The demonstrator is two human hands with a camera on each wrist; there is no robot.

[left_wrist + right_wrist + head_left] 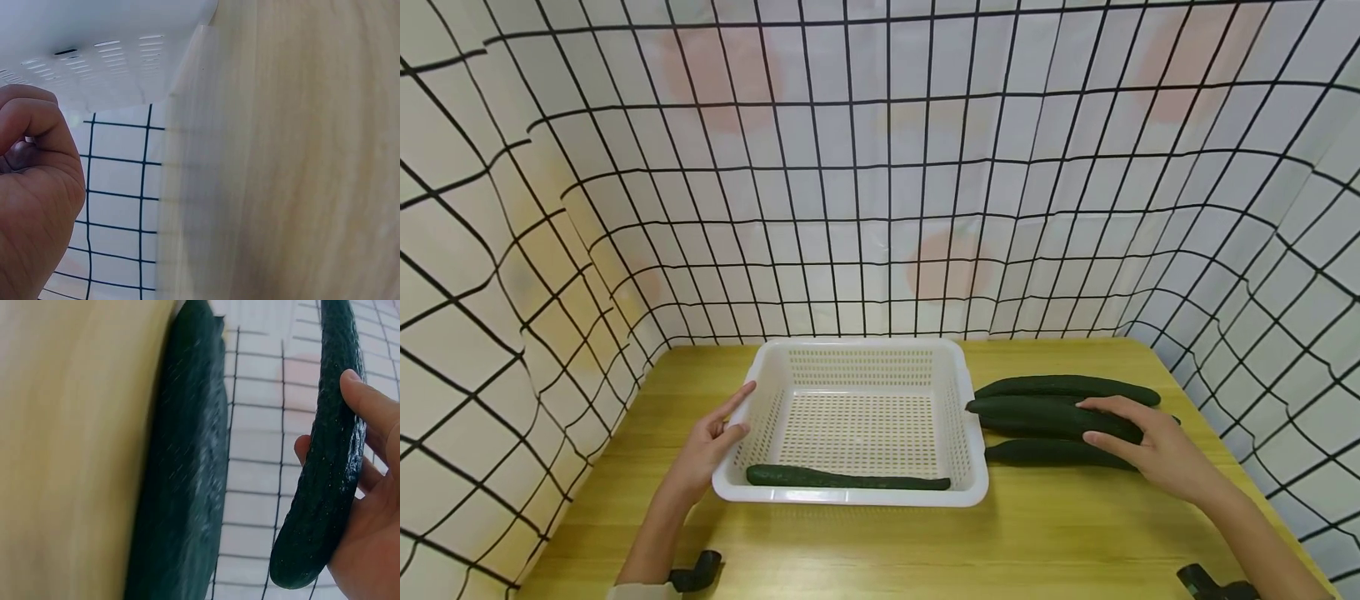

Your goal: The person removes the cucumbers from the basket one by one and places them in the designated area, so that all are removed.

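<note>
A white plastic basket (858, 497) stands mid-table, with one dark green cucumber (842, 478) lying inside along its near wall. At the basket's left rim, my left hand (707, 446) grips the edge; the left wrist view shows its fingers (37, 119) curled against the basket's outer wall (119, 69). To the right of the basket, my right hand (1157, 442) holds a cucumber (325, 481) with thumb and fingers round it, lifted off the table in the right wrist view. Other cucumbers lie beside it: one behind (1067, 385) and one in front (1052, 452).
Black wire mesh (887, 221) encloses the wooden table (865, 558) at the back and both sides, before a pale wall covering. Black wrist devices (698, 572) show near each forearm at the bottom. The cucumbers' left tips lie close to the basket's right wall.
</note>
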